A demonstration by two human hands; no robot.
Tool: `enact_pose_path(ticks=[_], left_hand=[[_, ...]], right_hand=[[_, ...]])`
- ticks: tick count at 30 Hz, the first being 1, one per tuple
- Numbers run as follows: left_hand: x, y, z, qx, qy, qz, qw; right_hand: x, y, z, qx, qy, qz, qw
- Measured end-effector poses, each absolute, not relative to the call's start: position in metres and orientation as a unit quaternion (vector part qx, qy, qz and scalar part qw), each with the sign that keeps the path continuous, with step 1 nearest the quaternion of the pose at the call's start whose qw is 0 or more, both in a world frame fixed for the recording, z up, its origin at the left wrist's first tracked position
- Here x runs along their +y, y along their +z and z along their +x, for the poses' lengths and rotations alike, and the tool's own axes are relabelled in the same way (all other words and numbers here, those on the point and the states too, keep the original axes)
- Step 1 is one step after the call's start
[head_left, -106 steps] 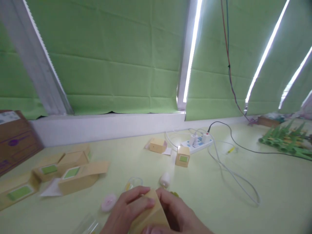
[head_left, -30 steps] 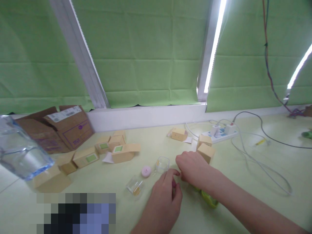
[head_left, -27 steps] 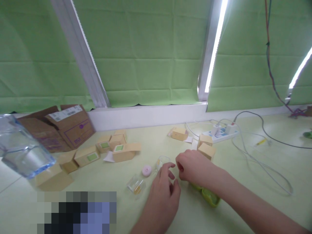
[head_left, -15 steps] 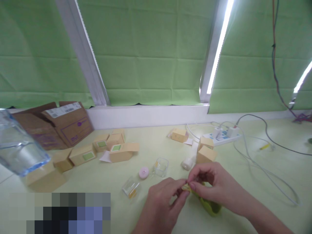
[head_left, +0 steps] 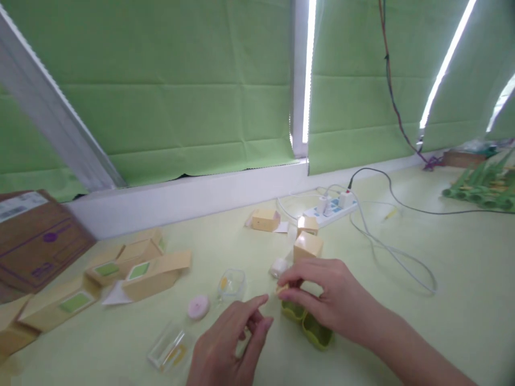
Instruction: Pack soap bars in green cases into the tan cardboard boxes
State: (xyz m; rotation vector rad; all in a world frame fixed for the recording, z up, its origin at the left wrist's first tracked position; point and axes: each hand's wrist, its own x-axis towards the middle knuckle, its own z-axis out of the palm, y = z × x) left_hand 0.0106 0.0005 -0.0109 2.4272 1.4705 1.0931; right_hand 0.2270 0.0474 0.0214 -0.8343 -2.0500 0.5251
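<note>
My right hand [head_left: 325, 297] reaches in from the lower right, with thumb and forefinger pinched on a small tan piece [head_left: 282, 289]. It hovers over an open green two-cup case [head_left: 311, 329] lying on the table. My left hand [head_left: 229, 343] is low in the middle, fingers loosely bent and apart, holding nothing, a short gap from the piece. In front of it stand a small clear cup [head_left: 232, 283], a pink round lid [head_left: 198, 306] and a clear plastic box [head_left: 169, 351]. A small white roll [head_left: 278, 266] lies just beyond my right fingers.
Tan cartons lie at the left [head_left: 156, 273] and behind my right hand [head_left: 308, 245]. A brown cardboard box [head_left: 32, 241] sits far left. A power strip [head_left: 332, 208] with white cables [head_left: 394, 252] runs to the right. Green plastic parts [head_left: 483, 187] lie far right.
Half a second ago both hands pinched together over the green case; now my left hand has drawn back and only the right keeps the small piece. The view has swung right.
</note>
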Motion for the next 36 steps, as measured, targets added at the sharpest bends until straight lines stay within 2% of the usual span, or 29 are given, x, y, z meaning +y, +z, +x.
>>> enact_pose_path(ticks=[3, 6, 9, 14, 22, 27, 36], left_hand=[[0.004, -0.018, 0.018, 0.473, 0.338, 0.811, 0.059], [0.008, -0.030, 0.025, 0.431, 0.306, 0.848, 0.036], [0.010, -0.040, 0.025, 0.425, 0.298, 0.854, 0.035], [0.010, -0.045, 0.011, 0.463, 0.318, 0.822, 0.098], [0.008, -0.046, 0.013, 0.466, 0.356, 0.802, 0.112], [0.005, -0.040, 0.020, 0.530, 0.418, 0.732, 0.092], [0.003, -0.032, 0.017, 0.496, 0.451, 0.741, 0.025]], right_hand=[[0.053, 0.023, 0.234, -0.784, 0.196, -0.375, 0.454], [0.055, 0.022, 0.233, -0.784, 0.203, -0.373, 0.452], [0.053, 0.022, 0.229, -0.802, 0.209, -0.361, 0.426], [0.046, 0.021, 0.224, -0.818, 0.225, -0.365, 0.385], [0.043, 0.019, 0.220, -0.853, 0.243, -0.353, 0.297], [0.042, 0.019, 0.218, -0.856, 0.246, -0.343, 0.298], [0.037, 0.015, 0.211, -0.875, 0.166, -0.286, 0.355]])
